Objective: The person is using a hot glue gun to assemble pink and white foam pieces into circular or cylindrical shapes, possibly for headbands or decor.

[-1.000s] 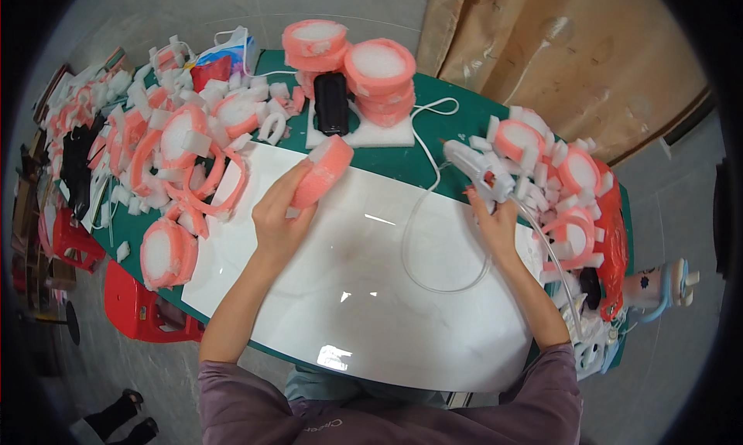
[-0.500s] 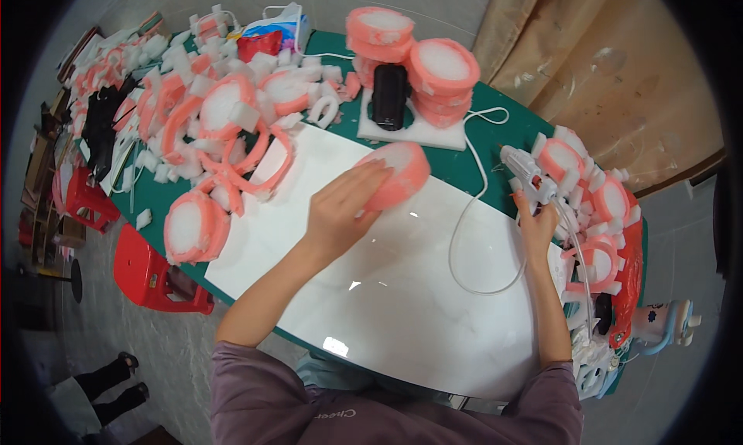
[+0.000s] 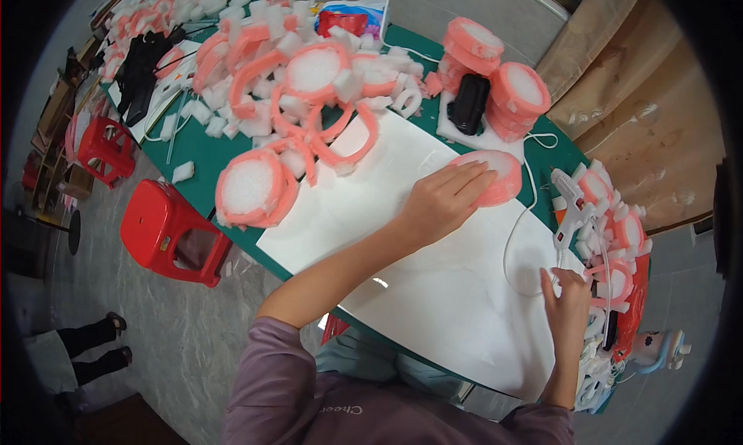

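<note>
My left hand [image 3: 435, 205] grips a round pink-rimmed foam disc [image 3: 501, 183] with a white centre, over the far edge of the white glossy board [image 3: 433, 290]. The fingers lie across the disc's top; my thumb is hidden. At the board's right side, my right hand [image 3: 569, 296] has thumb and fingers apart, with nothing visible between them. Just beyond its fingertips a pale glue gun [image 3: 570, 188] rests with its handle toward me. A clear cord [image 3: 507, 251] loops over the board.
Stacked pink foam discs [image 3: 520, 93] and a black case [image 3: 469, 104] stand on a white foam slab [image 3: 495, 142]. Loose foam rings and scraps [image 3: 255, 66] cover the far left. More foam pieces [image 3: 628, 232] lie at right. Red stools [image 3: 166, 228] stand left of the green table [image 3: 179, 147].
My view has swung left, so the scene sits farther right. The right hand has let go of the glue gun and drawn back. The left hand has carried the disc toward the foam slab.
</note>
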